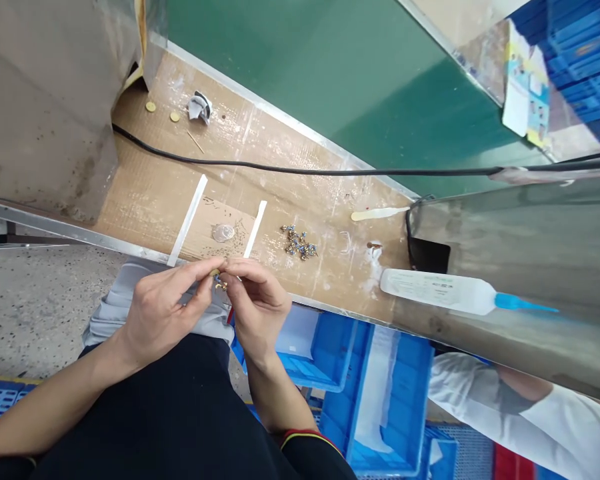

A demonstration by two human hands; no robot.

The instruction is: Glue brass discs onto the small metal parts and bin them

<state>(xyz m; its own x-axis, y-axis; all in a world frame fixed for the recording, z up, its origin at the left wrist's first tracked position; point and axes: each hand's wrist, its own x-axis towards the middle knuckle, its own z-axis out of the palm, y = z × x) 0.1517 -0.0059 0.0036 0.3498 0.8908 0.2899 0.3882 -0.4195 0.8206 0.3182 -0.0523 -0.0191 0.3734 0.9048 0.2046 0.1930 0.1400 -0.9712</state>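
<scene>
Close to the bench's front edge, my left hand (pixel 163 310) pinches a small brass-and-blue metal part (pixel 221 283) between thumb and forefinger. My right hand (pixel 257 300) is closed too, its thumb and fingertips pressed against the same part from the other side. The fingers partly cover this part, so its full shape is hidden. Just beyond the hands, a shiny clear blob (pixel 223 233) sits on a cardboard patch (pixel 207 233) with tiny dark bits scattered around it. To the right lies a loose pile of similar brass-and-blue parts (pixel 299 243).
A white bottle with a blue nozzle (pixel 440 292) lies at the right, below a pale flat stick (pixel 380 213). A black cable (pixel 280 171) crosses the bench. Crumpled material (pixel 200 108) and a brass disc (pixel 175 117) lie far left. Blue crates (pixel 405 400) stand below; another person's sleeve (pixel 570 427) shows lower right.
</scene>
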